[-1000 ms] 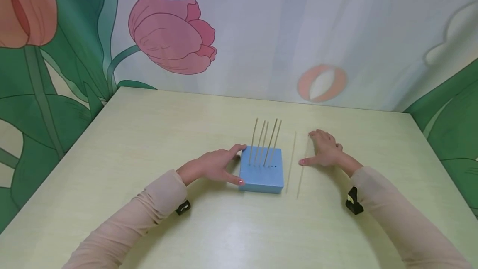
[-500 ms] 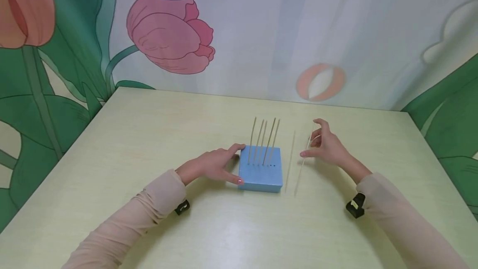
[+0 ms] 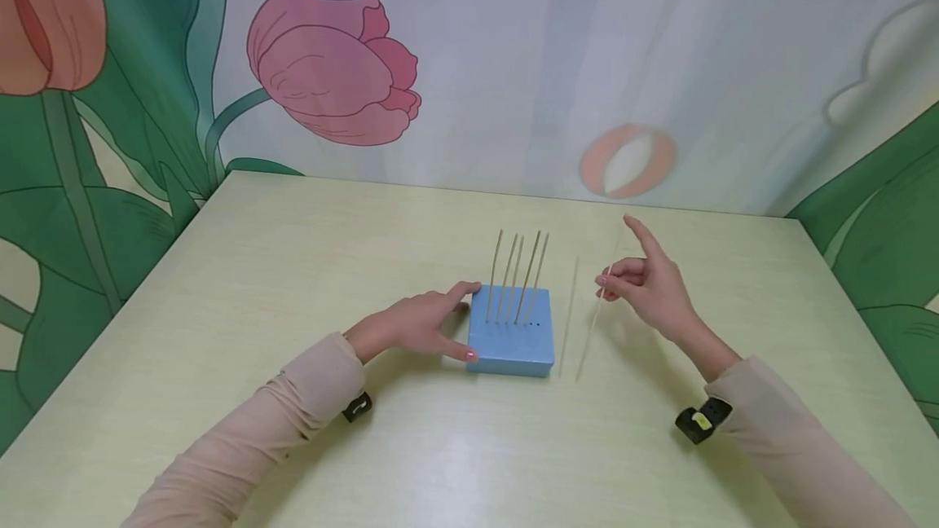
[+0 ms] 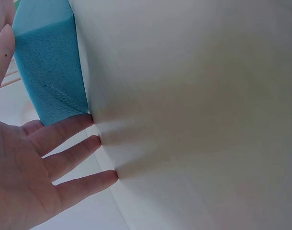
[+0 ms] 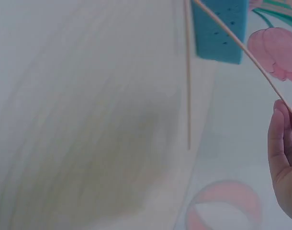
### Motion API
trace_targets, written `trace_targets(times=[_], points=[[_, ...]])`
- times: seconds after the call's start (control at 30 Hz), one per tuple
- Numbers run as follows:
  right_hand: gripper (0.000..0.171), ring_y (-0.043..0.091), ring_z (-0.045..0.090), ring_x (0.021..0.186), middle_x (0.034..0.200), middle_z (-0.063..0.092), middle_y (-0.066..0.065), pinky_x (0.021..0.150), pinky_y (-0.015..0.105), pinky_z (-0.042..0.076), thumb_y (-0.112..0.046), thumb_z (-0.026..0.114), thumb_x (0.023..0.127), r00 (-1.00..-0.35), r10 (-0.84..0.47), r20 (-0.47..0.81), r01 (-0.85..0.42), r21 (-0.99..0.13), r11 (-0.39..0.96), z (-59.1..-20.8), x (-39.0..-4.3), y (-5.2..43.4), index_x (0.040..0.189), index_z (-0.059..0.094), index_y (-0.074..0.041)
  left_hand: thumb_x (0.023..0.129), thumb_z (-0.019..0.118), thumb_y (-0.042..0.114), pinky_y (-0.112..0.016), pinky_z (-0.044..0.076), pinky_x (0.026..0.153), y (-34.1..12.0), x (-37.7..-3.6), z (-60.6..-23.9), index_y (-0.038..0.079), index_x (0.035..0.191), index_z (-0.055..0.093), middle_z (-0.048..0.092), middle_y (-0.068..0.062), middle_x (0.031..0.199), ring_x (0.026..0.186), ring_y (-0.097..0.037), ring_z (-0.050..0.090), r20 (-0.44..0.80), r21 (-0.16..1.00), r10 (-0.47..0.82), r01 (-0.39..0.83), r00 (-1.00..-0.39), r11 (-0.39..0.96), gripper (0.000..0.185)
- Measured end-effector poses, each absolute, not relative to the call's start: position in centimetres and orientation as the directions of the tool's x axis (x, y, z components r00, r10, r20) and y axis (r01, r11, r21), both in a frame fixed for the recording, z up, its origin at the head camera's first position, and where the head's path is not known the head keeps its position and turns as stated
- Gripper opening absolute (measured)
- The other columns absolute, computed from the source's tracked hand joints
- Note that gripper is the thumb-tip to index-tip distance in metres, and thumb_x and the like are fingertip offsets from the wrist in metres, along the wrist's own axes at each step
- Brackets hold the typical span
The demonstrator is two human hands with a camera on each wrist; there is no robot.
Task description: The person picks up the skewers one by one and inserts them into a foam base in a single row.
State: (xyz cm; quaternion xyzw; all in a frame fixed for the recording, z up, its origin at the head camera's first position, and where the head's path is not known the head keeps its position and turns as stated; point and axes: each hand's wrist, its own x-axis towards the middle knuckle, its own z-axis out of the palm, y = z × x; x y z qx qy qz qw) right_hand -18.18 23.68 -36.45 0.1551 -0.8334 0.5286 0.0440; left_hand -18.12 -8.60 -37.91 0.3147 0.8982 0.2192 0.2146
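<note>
A blue foam block (image 3: 511, 330) sits mid-table with several thin wooden sticks (image 3: 517, 277) standing upright in it. My left hand (image 3: 418, 324) rests against the block's left side with straight fingers; the left wrist view shows the fingertips (image 4: 84, 120) touching the foam (image 4: 48, 67). My right hand (image 3: 645, 279), right of the block, is raised off the table and pinches one thin stick (image 3: 596, 318), its index finger pointing up. That stick (image 5: 237, 45) slants across the right wrist view. Another stick (image 3: 568, 312) lies flat on the table between block and hand, also seen as a loose stick (image 5: 187, 81).
The pale green table (image 3: 293, 267) is bounded by a flower-printed backdrop (image 3: 333, 72) at the back and on both sides. Black wrist bands (image 3: 700, 420) sit on both arms.
My right hand went from lying flat on the table to lifted, picking up the right-hand stick and tilting it. The left hand and block stayed put.
</note>
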Motion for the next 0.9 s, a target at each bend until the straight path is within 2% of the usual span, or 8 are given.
trace_targets(times=[0.13, 0.2, 0.27, 0.53, 0.77, 0.9], points=[[0.047, 0.012, 0.064, 0.061, 0.077, 0.068, 0.003, 0.057, 0.025, 0.052, 0.002, 0.064, 0.082, -0.938, -0.186, 0.294, -0.342, -0.876, 0.341, -35.2, -17.3, 23.0, 0.122, 0.04, 0.001, 0.075, 0.069, 0.05, -0.044, 0.038, 0.094, -8.6, -18.1, -37.9, 0.015, 0.144, 0.015, 0.044, -0.013, 0.135, 0.121, -0.029, 0.043, -0.244, 0.533, 0.661, 0.471, -0.71, 0.703, 0.095], [0.033, 0.011, 0.064, 0.062, 0.076, 0.067, -0.003, 0.056, 0.024, 0.052, 0.004, 0.063, 0.081, -0.928, -0.182, 0.326, -0.369, -0.876, 0.311, -34.7, -16.9, 22.7, 0.11, 0.047, 0.003, 0.075, 0.069, 0.05, -0.044, 0.037, 0.094, -8.6, -18.1, -38.0, 0.015, 0.144, 0.015, 0.044, -0.013, 0.136, 0.121, -0.029, 0.043, -0.247, 0.535, 0.66, 0.468, -0.709, 0.703, 0.095], [0.027, 0.011, 0.064, 0.062, 0.076, 0.066, -0.006, 0.056, 0.024, 0.052, 0.006, 0.063, 0.081, -0.919, -0.173, 0.355, -0.392, -0.876, 0.282, -34.2, -16.6, 22.5, 0.104, 0.051, 0.002, 0.075, 0.069, 0.05, -0.044, 0.037, 0.094, -8.6, -18.1, -38.0, 0.015, 0.144, 0.015, 0.043, -0.013, 0.136, 0.122, -0.029, 0.042, -0.248, 0.537, 0.661, 0.467, -0.708, 0.702, 0.095], [0.023, 0.015, 0.064, 0.062, 0.076, 0.066, 0.0, 0.059, 0.027, 0.053, 0.012, 0.062, 0.08, -0.899, -0.102, 0.426, -0.437, -0.888, 0.145, -32.9, -15.8, 21.4, 0.101, 0.059, 0.005, 0.075, 0.069, 0.05, -0.045, 0.038, 0.094, -8.6, -18.2, -38.2, 0.016, 0.144, 0.015, 0.044, -0.012, 0.136, 0.122, -0.029, 0.042, -0.243, 0.534, 0.662, 0.472, -0.709, 0.702, 0.095], [0.026, 0.014, 0.064, 0.064, 0.076, 0.066, 0.002, 0.06, 0.027, 0.053, 0.011, 0.061, 0.08, -0.875, -0.051, 0.482, -0.484, -0.866, 0.128, -32.0, -15.2, 20.5, 0.105, 0.06, 0.004, 0.074, 0.069, 0.051, -0.045, 0.038, 0.093, -8.6, -18.2, -38.2, 0.015, 0.144, 0.015, 0.044, -0.013, 0.136, 0.122, -0.03, 0.042, -0.236, 0.534, 0.663, 0.475, -0.71, 0.699, 0.096], [0.026, 0.013, 0.064, 0.065, 0.076, 0.066, 0.001, 0.061, 0.026, 0.053, 0.015, 0.061, 0.078, -0.837, -0.051, 0.545, -0.548, -0.831, 0.094, -31.7, -15.0, 19.8, 0.103, 0.061, 0.006, 0.074, 0.069, 0.051, -0.045, 0.038, 0.093, -8.7, -18.2, -38.2, 0.016, 0.144, 0.015, 0.044, -0.012, 0.136, 0.122, -0.029, 0.042, -0.238, 0.529, 0.661, 0.476, -0.712, 0.703, 0.095]])
